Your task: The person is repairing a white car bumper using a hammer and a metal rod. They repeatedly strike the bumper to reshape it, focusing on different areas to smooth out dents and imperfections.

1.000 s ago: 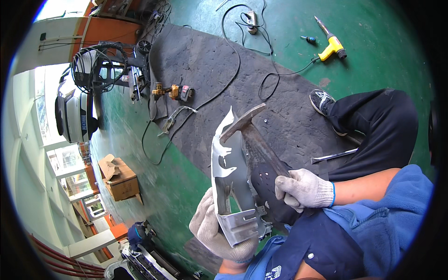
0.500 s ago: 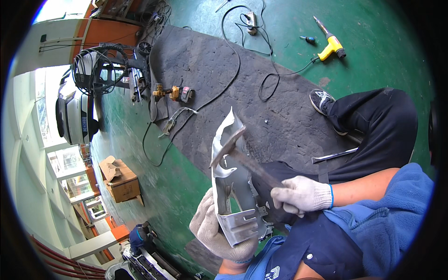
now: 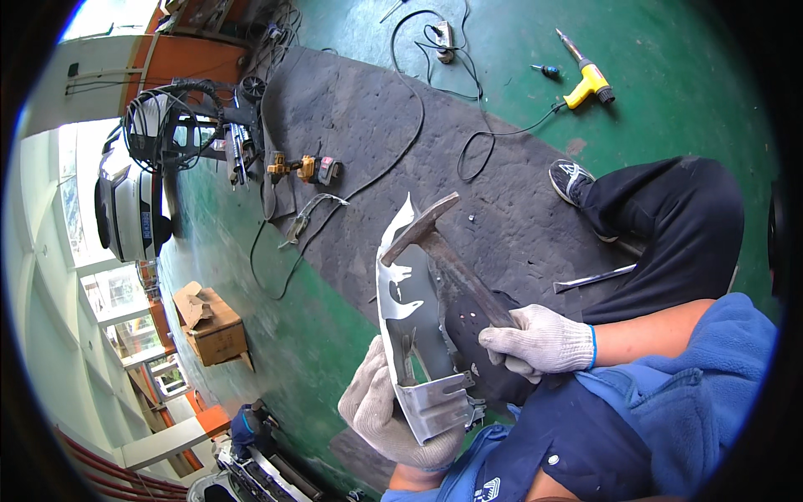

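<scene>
Both my hands wear pale knit gloves. My left hand (image 3: pixel 386 410) is closed round the lower end of a bent silver-grey metal part (image 3: pixel 435 406), whose upper edge is jagged and curled, with cutouts along it. In my right hand (image 3: pixel 531 339) is the handle of a dark, worn metal hammer (image 3: pixel 468 284); its long narrow head lies over the upper left edge of the part. Whether the head touches the metal I cannot tell.
Around me are a dark mat (image 3: pixel 351 109), yellow heat gun (image 3: pixel 590 84), screwdriver (image 3: pixel 545 70), power strip (image 3: pixel 443 40), drill (image 3: pixel 309 169), flat bar (image 3: pixel 594 277), cardboard box (image 3: pixel 213 330), cables and a vehicle body part (image 3: pixel 125 209). Another person (image 3: pixel 247 431) is at lower left.
The hammer head swung down onto the upper part of the metal piece half a second ago and has since risen slightly. My left hand and the piece have barely moved.
</scene>
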Available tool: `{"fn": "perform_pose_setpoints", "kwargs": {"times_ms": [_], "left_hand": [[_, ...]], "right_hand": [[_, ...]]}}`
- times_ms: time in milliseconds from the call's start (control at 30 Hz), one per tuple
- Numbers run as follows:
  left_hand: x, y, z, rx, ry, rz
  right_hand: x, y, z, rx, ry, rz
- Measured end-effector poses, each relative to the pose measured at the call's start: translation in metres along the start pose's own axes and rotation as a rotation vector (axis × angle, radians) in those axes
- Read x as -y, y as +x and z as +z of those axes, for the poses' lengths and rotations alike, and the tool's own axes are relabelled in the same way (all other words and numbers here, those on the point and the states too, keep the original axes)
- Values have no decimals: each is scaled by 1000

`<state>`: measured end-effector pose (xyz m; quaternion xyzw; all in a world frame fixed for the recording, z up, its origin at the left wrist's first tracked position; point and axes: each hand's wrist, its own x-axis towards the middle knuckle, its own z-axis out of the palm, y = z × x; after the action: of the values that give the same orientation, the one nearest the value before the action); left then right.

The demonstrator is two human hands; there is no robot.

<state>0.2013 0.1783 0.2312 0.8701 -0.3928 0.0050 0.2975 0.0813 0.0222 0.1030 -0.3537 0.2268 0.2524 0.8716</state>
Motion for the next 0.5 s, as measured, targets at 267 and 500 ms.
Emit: {"fn": "perform_pose_setpoints", "kwargs": {"times_ms": [267,500], "left_hand": [[1,-8,4,-96,103,-35],[1,-4,3,-39,18,5]], "right_hand": [[-8,3,-2,66,-43,50],[-8,0,0,132,-111,91]]}}
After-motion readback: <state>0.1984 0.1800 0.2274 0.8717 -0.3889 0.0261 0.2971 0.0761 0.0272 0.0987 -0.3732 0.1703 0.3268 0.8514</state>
